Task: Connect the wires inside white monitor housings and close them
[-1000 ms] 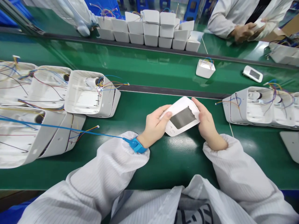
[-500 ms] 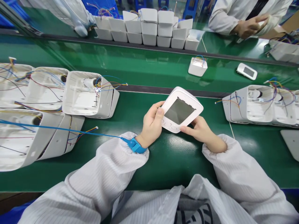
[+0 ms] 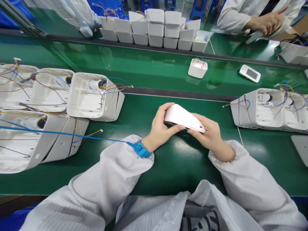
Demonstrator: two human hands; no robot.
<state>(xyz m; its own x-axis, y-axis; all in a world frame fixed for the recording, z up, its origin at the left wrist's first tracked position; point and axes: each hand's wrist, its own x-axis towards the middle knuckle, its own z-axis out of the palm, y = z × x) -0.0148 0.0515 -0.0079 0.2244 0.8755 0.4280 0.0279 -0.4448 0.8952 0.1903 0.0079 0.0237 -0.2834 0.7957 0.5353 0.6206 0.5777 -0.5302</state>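
A white plastic device with a screen is held between both my hands above the green bench. It is turned edge-on, so one smooth side with a small slot near its right end faces me and the screen is hidden. My left hand grips its left end, thumb along the lower edge. At the right end, my right hand is closed on it, with the thumb underneath and the fingers over the top. A blue wrist strap with a cord sits on my left wrist.
Open white housings with loose wires stand to the left, and more housings to the right. Beyond the dark rail lie a small wired white box and a white screen unit. A co-worker's hand is at the far right.
My hands have tilted the device from screen facing up to edge-on, and my right hand has moved onto its right end. The wired box and screen unit beyond the rail have shifted left.
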